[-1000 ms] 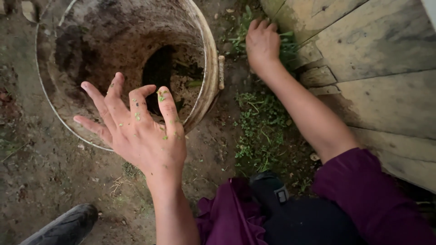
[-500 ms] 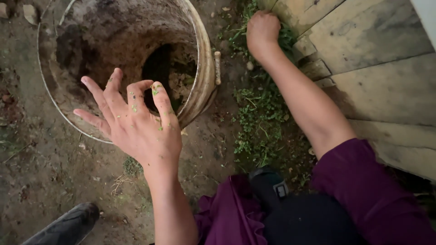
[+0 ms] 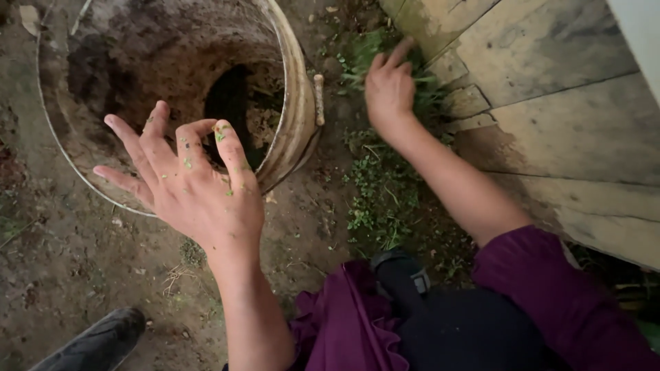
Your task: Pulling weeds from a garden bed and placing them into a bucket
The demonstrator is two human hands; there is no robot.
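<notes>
fingers (image 3: 148, 137) splayed over bucket (image 3: 295, 103) rim | right hand (image 3: 388, 86) loosely gripping weeds (image 3: 385, 182) by planks (image 3: 550, 89)

The left hand (image 3: 196, 189) hovered with fingers spread wide above the near rim of a dirty, soil-caked bucket (image 3: 295, 103), holding nothing; small green plant flecks stuck to its fingers and back. The bucket stood on bare dirt ground (image 3: 62, 268), dark earth and some greenery lying at its bottom. The right hand (image 3: 388, 89) reached out into a patch of low green weeds (image 3: 385, 185) growing between the bucket and weathered wooden boards (image 3: 570, 117), fingers loosely curled among the leaves right at the boards' edge. A purple sleeve (image 3: 543, 282) covered the right upper arm, and a dark shoe (image 3: 96, 343) showed at the lower left.
</notes>
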